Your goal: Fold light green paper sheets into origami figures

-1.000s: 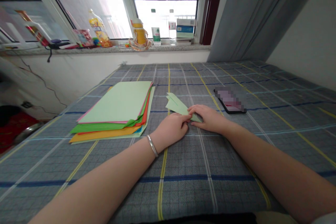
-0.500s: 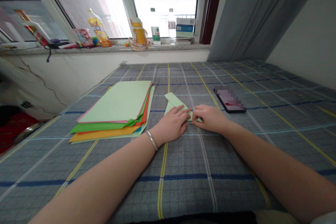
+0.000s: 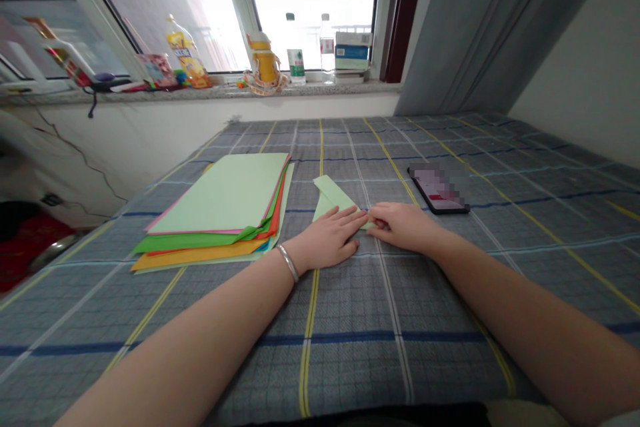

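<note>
A: Where's the folded green paper (image 3: 334, 192) sitting?

B: It's lying on the plaid cloth (image 3: 350, 360), right under both hands, a long strip slanting across its wider part.

A: And each grip?

B: The left hand (image 3: 331, 239) is resting flat, fingers stretched out over the paper, not clasping anything. The right hand (image 3: 404, 227) is curling, thumb and fingers seemingly pinching the right end; how firmly, I can't tell.

A: What's worrying you?

B: The cloth is looking soft, so a crease could be coming out blunt or crooked. If the left palm is pressing unevenly, the layers might be sliding; if the right is tugging, that end might be tearing.

A: Anything nearby?

B: A paper stack (image 3: 225, 193) is lying leftward, a phone (image 3: 443, 192) rightward.
</note>
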Demonstrator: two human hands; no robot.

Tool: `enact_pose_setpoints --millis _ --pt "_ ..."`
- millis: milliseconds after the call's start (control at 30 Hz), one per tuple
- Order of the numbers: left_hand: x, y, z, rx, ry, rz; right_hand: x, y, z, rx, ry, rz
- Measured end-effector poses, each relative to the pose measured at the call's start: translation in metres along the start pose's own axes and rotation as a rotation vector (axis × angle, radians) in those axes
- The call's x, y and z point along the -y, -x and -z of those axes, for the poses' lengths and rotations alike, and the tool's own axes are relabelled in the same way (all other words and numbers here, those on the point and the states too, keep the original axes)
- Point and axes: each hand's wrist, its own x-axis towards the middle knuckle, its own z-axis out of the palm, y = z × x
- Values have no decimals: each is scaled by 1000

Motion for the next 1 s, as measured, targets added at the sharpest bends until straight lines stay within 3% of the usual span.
enact_pose_setpoints --millis 333,533,667,1000 --pt "6 6 6 83 38 -5 1 -5 -4 57 24 -139" --pt "5 8 9 101 60 -11 4 -7 -8 -26 221 -38" --pt "6 9 10 106 82 -28 2 -8 -11 -30 234 -32" --pt "1 14 11 -30 -48 -115 -3 -6 -19 -75 188 -66"
